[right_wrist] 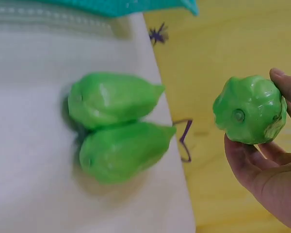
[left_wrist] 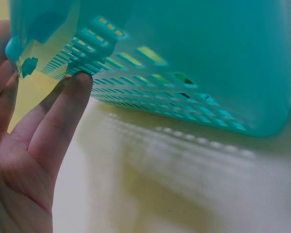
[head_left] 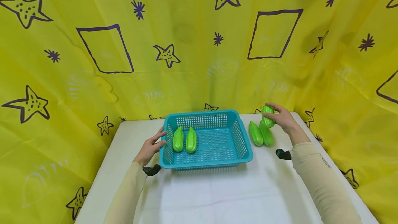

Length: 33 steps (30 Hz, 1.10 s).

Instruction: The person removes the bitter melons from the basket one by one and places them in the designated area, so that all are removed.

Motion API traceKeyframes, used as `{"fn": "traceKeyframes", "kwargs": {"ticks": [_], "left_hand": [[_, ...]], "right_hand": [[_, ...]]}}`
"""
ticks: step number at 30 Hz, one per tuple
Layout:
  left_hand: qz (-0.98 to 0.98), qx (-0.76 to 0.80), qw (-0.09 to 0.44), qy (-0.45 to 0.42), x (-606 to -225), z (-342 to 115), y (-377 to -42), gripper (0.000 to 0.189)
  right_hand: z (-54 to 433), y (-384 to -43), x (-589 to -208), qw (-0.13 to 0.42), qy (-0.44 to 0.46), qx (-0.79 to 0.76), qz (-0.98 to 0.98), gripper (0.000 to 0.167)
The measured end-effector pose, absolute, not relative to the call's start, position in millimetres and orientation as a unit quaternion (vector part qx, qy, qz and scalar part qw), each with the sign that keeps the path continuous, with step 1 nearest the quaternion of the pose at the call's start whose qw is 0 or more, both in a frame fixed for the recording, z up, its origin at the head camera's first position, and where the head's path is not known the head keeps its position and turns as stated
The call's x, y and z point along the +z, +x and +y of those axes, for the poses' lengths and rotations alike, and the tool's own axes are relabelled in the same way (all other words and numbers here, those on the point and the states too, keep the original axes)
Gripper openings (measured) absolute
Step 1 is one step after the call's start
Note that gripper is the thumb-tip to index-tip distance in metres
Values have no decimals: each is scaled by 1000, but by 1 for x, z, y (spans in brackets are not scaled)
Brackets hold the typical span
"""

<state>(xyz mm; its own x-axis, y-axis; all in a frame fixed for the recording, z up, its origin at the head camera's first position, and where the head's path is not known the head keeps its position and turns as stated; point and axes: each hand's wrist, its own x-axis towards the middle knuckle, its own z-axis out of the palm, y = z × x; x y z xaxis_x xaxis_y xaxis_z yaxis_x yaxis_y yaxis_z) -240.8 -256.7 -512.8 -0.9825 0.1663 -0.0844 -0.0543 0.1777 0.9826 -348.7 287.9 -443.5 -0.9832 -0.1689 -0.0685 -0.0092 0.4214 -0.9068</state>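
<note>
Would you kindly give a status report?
Left hand gripping teal basket. Right hand holding green vegetable aloft. Two vegetables in basket, two more on table. No obstruction visible.

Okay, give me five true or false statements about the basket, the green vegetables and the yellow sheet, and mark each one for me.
1. The left hand touches the left rim of the blue-green basket. True.
2. Three ridged green vegetables lie inside the basket. False: two vegetables in the basket can be seen.
3. The right hand holds a ridged green vegetable clear of the table. True.
4. The pair of vegetables on the table lies to the left of the basket. False: they lie to its right.
5. The yellow sheet behind the table is plain. False: it carries dark stars and four-sided outlines.
</note>
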Motion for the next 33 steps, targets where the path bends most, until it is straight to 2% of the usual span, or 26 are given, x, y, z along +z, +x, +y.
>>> {"fn": "traceKeyframes", "kwargs": {"ticks": [13,33], "left_hand": [[774,628,68,36,-524,-259,-244,54],[770,633,63,51,-522,-258,-243,54]], "right_hand": [[338,-349,-475,113,-15,-465,878,70],[347,-341,-501,192,-50,-417,887,67]]}}
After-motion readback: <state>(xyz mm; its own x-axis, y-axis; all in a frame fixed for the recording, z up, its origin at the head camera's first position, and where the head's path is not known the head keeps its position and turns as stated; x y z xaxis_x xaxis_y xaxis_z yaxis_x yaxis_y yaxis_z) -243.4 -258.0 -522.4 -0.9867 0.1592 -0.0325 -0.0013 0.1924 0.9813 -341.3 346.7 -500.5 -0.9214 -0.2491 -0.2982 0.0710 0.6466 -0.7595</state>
